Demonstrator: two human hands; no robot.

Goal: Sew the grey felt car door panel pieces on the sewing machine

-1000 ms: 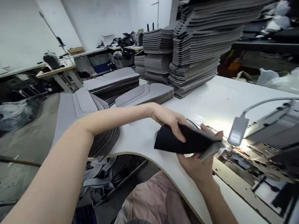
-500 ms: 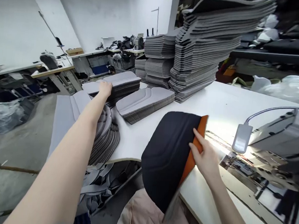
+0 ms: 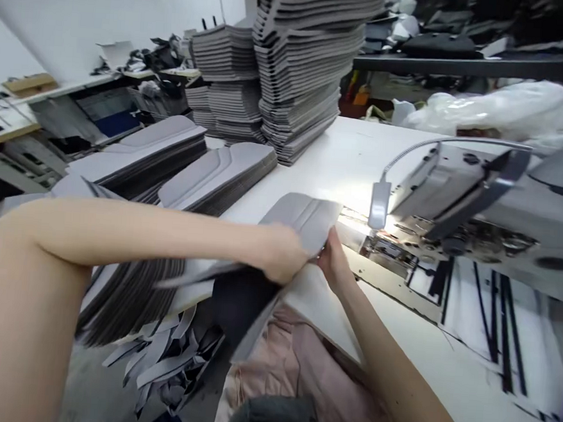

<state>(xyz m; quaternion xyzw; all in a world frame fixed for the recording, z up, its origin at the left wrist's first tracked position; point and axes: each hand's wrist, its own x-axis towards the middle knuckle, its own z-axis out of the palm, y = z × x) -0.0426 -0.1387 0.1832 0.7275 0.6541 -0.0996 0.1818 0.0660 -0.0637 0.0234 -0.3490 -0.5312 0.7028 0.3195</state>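
A light grey padded panel with stitched lines lies over a dark panel at the table's front edge. My left hand, blurred by motion, is closed on the grey panel's near side. At its right edge my right hand pinches the panel, with the thumb and fingertips partly hidden. The dark panel hangs down over my lap, and the orange strip is out of sight. To the right of both hands stands a sewing machine with a lit lamp.
Stacks of grey panels stand to the left and in a tall pile at the back. Fabric offcuts hang below the table's edge. Clear plastic bags lie behind the machine.
My left hand has come from the left stacks to the right hand, bringing a grey panel over the dark one. The view has turned right.
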